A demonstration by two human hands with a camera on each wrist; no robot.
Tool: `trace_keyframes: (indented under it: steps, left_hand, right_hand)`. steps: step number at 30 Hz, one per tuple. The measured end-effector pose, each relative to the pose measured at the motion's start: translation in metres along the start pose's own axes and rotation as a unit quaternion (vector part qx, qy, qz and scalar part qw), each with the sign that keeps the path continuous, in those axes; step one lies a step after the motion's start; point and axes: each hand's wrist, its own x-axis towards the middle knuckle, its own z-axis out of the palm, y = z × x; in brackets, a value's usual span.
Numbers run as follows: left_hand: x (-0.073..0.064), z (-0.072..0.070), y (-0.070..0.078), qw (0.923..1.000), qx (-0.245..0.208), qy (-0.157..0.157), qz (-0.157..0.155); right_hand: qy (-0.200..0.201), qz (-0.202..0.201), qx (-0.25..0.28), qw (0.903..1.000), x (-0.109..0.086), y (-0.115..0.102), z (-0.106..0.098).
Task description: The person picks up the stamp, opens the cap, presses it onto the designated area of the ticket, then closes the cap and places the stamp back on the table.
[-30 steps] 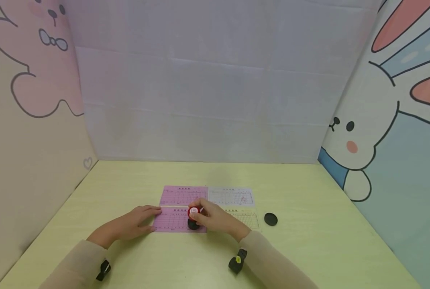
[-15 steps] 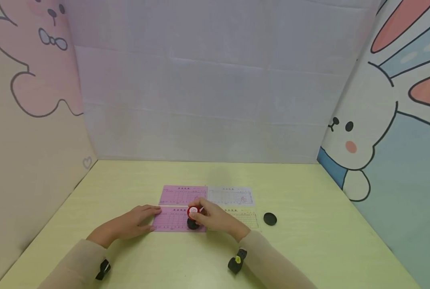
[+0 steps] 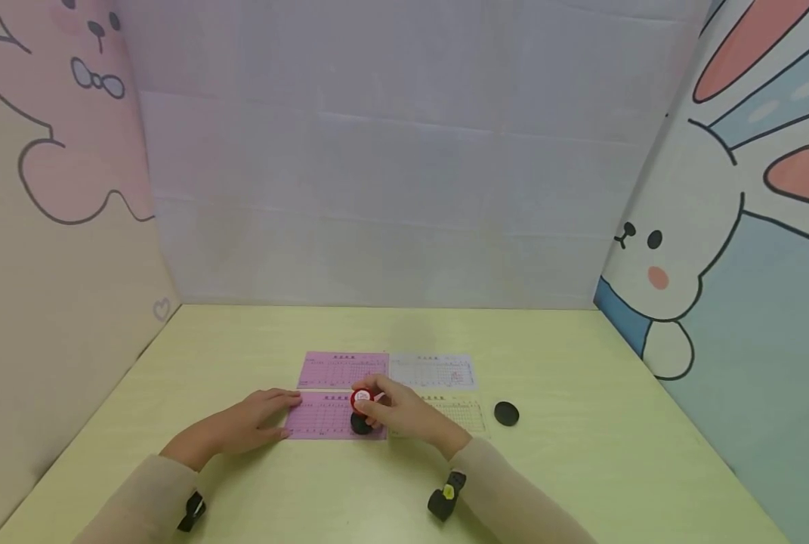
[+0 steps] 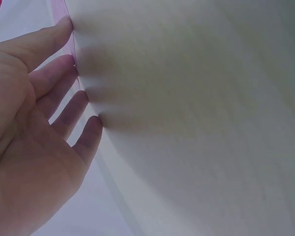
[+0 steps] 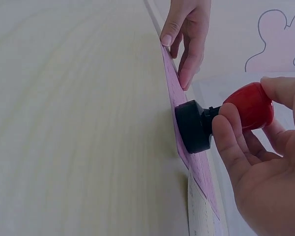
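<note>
My right hand (image 3: 400,408) grips the red handle of a stamp (image 5: 248,105). The stamp's round black base (image 5: 191,127) stands on the front pink form (image 3: 319,415), near that sheet's right end. My left hand (image 3: 244,423) lies at the left edge of the same form, its fingers relaxed and fingertips down on the paper and table. In the left wrist view the left fingertips (image 4: 91,129) touch the surface, with a strip of pink paper under the thumb side.
Behind lies a second pink form (image 3: 336,369); beside it is a white form (image 3: 434,370), and a yellow form (image 3: 461,414) sits to the right, partly under the right hand. A round black cap (image 3: 506,413) rests on the table further right. Walls enclose the back and sides.
Both hands and the stamp stay in place on the front pink form. The whole head view shifts very slightly.
</note>
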Motion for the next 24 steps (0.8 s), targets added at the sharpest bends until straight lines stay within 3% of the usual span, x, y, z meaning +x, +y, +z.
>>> trace_keyframes:
  steps: [9, 15, 24]
  left_hand:
    - [-0.001, -0.001, 0.002, 0.9999, -0.011, -0.004, -0.01]
    - [0.0, 0.0, 0.001, 0.9999, -0.011, 0.0, -0.001]
    - [0.0, 0.0, 0.0, 0.9999, -0.008, -0.002, -0.009]
  right_hand:
    - [-0.007, 0.007, 0.012, 0.9999, 0.002, 0.0, -0.004]
    - [-0.012, 0.003, 0.012, 0.9998, 0.0, -0.002, -0.006]
    - [-0.004, -0.003, -0.014, 0.9999, -0.004, -0.003, -0.018]
